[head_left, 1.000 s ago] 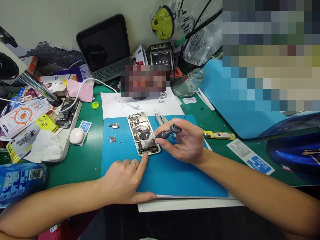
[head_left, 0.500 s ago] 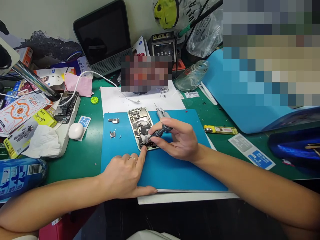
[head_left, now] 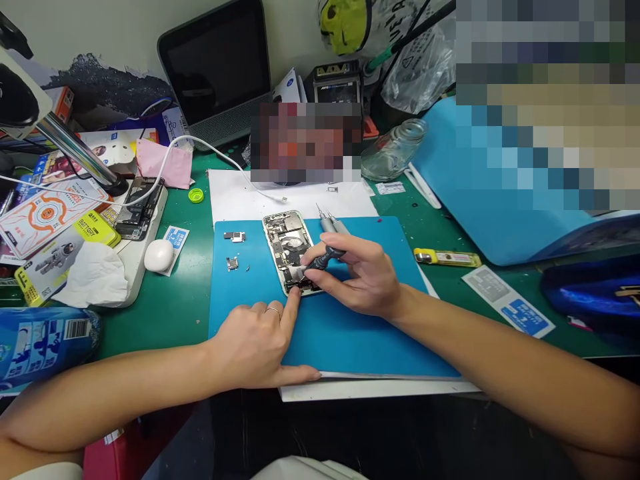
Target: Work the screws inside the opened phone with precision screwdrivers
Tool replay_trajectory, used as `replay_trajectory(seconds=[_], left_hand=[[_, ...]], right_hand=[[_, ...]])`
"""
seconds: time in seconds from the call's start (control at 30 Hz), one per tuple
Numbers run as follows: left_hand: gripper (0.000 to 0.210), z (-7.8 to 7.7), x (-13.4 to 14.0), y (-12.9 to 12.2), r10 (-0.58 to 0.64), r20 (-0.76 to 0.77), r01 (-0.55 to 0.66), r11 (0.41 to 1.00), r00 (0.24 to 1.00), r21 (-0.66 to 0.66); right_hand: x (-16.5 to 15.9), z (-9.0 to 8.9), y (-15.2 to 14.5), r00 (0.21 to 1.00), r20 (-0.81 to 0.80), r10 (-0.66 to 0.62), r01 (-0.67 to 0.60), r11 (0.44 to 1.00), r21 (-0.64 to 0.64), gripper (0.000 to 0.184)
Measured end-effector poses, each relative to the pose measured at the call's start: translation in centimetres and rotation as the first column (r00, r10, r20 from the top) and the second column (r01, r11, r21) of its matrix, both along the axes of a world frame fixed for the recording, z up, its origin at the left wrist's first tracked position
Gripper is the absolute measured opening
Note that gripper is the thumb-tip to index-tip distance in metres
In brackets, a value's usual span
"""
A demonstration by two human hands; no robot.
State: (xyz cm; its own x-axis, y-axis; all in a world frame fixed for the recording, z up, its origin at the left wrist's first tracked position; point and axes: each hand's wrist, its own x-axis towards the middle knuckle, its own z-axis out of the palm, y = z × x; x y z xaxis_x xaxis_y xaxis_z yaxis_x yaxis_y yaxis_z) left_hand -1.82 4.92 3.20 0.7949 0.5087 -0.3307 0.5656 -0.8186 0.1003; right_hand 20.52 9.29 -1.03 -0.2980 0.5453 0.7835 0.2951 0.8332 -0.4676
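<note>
An opened smartphone (head_left: 291, 230), its inner parts bare, lies on a blue mat (head_left: 373, 350). My right hand (head_left: 357, 273) grips a dark-handled screwdriver (head_left: 327, 258), its front end over the phone's lower part. Whether the tip touches is hard to see. With its index finger stretched out, my left hand (head_left: 257, 340) presses the phone's bottom edge; the thumb is spread along the mat's front edge and nothing is held. Behind my right hand lie grey pen-like tools (head_left: 333, 222) with thin tips. Small metal parts (head_left: 234, 237) rest left of the phone.
A white cable (head_left: 220, 160) crosses the white paper (head_left: 227, 197). At left are a white earbud case (head_left: 159, 255), boxes and a crumpled tissue (head_left: 100, 280). A glass jar (head_left: 393, 150), a yellow-labelled strip (head_left: 447, 258) and a blue pouch (head_left: 585, 293) lie to the right.
The whole view has shifted slightly, so things sit a little further right and higher. Both hands keep nearly the same places on the phone.
</note>
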Motion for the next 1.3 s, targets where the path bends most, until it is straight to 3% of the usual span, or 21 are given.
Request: replay_trajectory(seconds=[0.57,0.8,1.3], left_hand=[[0.112,-0.14,-0.06,0.06,0.006,-0.001,-0.006,1.000,1.000,0.002],[0.113,-0.29,-0.11,-0.08,-0.003,0.006,0.003,1.000,1.000,0.015],[0.110,-0.09,-0.14,0.09,0.029,0.044,-0.029,1.000,0.999,-0.004]], right_hand=[[0.12,0.15,0.16,0.999,0.045,0.005,-0.008,0.997,0.071,0.070],[0.53,0.45,0.32,0.995,0.099,0.003,-0.020,0.985,0.171,0.072],[0.01,0.71,0.21,0.992,0.118,-0.052,0.019,0.964,0.265,0.064]])
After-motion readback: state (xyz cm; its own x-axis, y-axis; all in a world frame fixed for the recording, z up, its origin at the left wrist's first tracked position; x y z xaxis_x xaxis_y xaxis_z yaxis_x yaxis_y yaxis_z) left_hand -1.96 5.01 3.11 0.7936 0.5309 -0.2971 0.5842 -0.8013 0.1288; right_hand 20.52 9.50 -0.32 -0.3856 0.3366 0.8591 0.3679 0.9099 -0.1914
